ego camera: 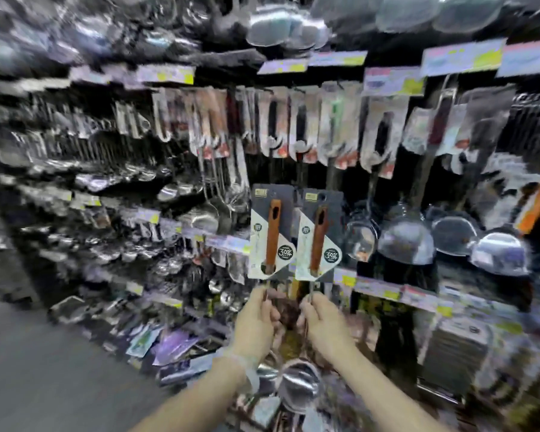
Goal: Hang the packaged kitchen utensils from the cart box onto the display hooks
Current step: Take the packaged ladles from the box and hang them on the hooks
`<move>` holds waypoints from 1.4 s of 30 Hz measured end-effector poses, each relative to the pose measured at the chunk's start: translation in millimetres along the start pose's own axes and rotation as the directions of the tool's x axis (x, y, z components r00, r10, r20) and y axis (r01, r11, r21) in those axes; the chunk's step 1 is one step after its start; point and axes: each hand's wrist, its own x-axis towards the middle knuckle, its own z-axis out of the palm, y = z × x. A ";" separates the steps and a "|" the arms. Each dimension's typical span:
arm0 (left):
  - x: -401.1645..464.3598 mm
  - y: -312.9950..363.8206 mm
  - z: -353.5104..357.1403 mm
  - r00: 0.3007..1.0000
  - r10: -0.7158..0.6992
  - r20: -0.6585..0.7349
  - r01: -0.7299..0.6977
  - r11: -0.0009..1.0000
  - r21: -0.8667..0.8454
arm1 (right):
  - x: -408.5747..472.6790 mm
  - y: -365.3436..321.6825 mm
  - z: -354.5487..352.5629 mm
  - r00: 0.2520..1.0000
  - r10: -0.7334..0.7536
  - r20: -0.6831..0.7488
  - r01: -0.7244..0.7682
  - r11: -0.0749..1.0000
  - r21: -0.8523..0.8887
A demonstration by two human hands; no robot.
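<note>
Left hand: the left hand (258, 319) is raised in front of the display, its fingers curled round the thin metal stem of the left ladle (270, 235), just under the card.
Right hand: the right hand (321, 322) is held beside the left one, close but apart, its fingers pinched on the stem of the right ladle (317, 240).
Left ladle: it is held upright; a wooden handle is seen against a dark and white card printed with 304, and the bowl hangs below the wrist.
Right ladle: it is held upright just beside the first, the two cards nearly touching at their edges; the same wooden handle and card are seen, and its shiny bowl (300, 389) is seen low between the forearms.
Display: behind the cards, rows of packaged utensils (293, 126) are hung from hooks, with price tags (393, 81) set above them.
Right of the display: steel ladle bowls (406, 241) are hung in a row.
Floor: a grey floor (44, 369) is seen at the lower left.
Hooks: which hook is nearest the cards cannot be told, the picture being blurred.
</note>
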 end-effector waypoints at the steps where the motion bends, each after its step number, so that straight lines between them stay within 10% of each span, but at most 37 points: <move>1: 2.9 0.3 -14.9 1.000 -0.004 -0.026 0.005 1.000 0.010 | 4.2 -9.3 11.0 1.000 -0.007 0.028 0.007 1.000 0.013; 42: 290.5 -55.7 -337.5 0.953 0.027 -0.302 0.008 0.994 0.113 | 309.4 -224.2 305.0 0.962 -0.179 0.207 0.183 0.983 -0.002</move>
